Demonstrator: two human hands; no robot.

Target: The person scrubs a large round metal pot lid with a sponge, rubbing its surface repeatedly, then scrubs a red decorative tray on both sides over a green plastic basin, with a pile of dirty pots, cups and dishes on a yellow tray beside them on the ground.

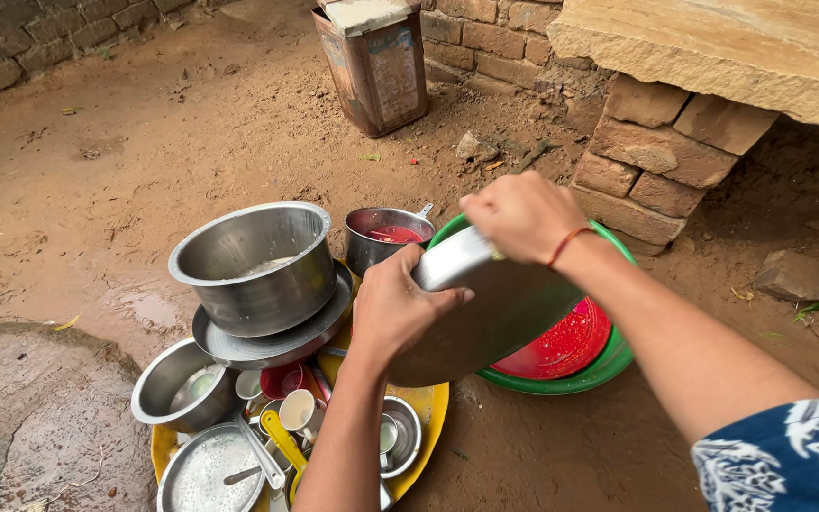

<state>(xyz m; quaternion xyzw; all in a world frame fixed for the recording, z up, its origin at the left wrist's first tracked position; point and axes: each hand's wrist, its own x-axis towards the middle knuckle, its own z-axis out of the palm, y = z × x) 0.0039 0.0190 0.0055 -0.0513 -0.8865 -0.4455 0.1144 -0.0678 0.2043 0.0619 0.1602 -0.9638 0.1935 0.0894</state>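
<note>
two hands in view, one steel plate between them. left hand clamped on the plate's near edge, thumb over the rim, fingers hidden behind. right hand curled over the plate's top rim, knuckles up, a red thread round the wrist; impossible to tell what sits under the palm.

plate round, plain grey metal, dull sheen, tilted on edge, face toward the left hand, held in the air above a green basin with one red plate inside it.

left of the left hand, one yellow tray on the dirt ground, piled with washing-up: one large steel pot sitting on a wide steel plate, one steel bowl lower left, one flat steel dish with a spoon, one small steel bowl just under the left forearm, a few small cups in white and red, exact count unclear, one yellow-handled utensil. behind the left hand, one handled steel pan with red residue inside.

beyond the right hand, one brick pillar under a stone slab; farther off, one rusty metal tin against the brick wall.
</note>
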